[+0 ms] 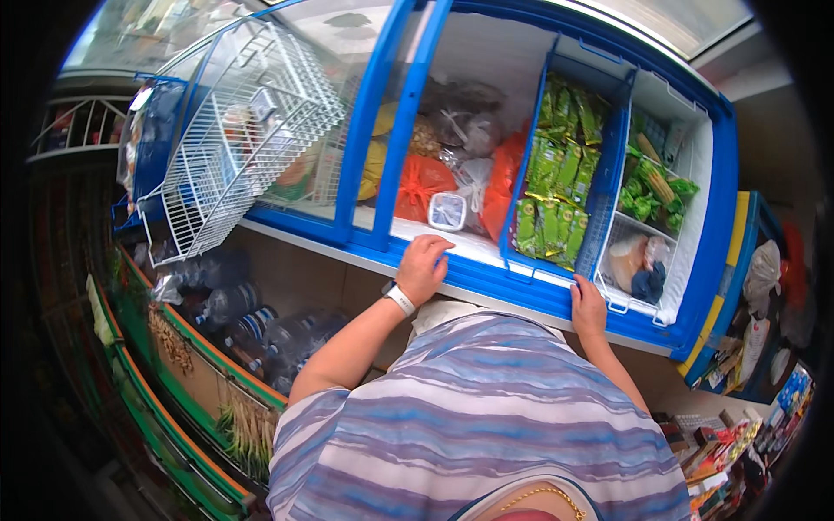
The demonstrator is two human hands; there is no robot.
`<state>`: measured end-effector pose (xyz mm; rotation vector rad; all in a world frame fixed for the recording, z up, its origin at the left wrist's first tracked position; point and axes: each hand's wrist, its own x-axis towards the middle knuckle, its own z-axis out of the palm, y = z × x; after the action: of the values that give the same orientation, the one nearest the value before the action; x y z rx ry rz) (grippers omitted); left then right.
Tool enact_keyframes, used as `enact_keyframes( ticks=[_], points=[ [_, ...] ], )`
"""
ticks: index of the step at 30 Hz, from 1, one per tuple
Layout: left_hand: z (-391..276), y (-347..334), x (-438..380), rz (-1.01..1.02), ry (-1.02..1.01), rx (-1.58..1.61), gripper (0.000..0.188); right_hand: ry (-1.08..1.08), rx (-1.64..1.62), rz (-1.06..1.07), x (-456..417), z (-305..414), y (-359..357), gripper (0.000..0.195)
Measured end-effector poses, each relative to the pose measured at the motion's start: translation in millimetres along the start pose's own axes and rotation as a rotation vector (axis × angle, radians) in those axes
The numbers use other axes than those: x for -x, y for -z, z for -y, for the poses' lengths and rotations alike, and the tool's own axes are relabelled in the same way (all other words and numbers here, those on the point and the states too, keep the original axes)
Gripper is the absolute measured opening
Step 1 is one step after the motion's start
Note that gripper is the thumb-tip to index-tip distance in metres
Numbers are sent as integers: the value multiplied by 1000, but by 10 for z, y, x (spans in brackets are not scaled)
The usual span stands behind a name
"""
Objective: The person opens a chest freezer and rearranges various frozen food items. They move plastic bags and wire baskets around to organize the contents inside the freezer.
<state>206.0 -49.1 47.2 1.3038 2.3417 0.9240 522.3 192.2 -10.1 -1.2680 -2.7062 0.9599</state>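
A blue-rimmed chest freezer (479, 277) stands open in front of me, its framed glass sliding lid (365, 130) pushed to the left. My left hand (422, 266) rests over the front rim with bent fingers, just below a clear-lidded plastic tub (447, 211); nothing shows in it. At the basket's front edge, my right hand (588, 306) lies with its fingertips on the rim. Behind its fingers, a blue basket (603, 189) holds many green packets (554, 169). Red plastic bags (420, 185) and pale knotted bags (474, 179) lie inside the freezer, left of that basket.
An empty white wire basket (260, 143) sits tilted on the glass at left. Right of the packets, a wire basket holds corn cobs (659, 185) and bagged food (629, 260). Large water bottles (254, 325) and a green produce rack with spring onions (244, 426) are at lower left.
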Motion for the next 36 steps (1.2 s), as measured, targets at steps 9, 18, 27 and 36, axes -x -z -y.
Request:
enact_keyframes(
  ticks=[9,18,27,36],
  points=[
    [994,1007,353,-163,150,-337,46,-83,49,-11,37,113,-37,25],
    [1188,931,327,-149,154,-363,65,-188,193,-104,-38,132,-342,29],
    [1492,808,124,-262,152,-489,69,-352,186,-73,-95,209,-510,28],
    [1310,739,13,-282,58,-525,58,-209,115,-286,-56,246,-646,25]
  ],
)
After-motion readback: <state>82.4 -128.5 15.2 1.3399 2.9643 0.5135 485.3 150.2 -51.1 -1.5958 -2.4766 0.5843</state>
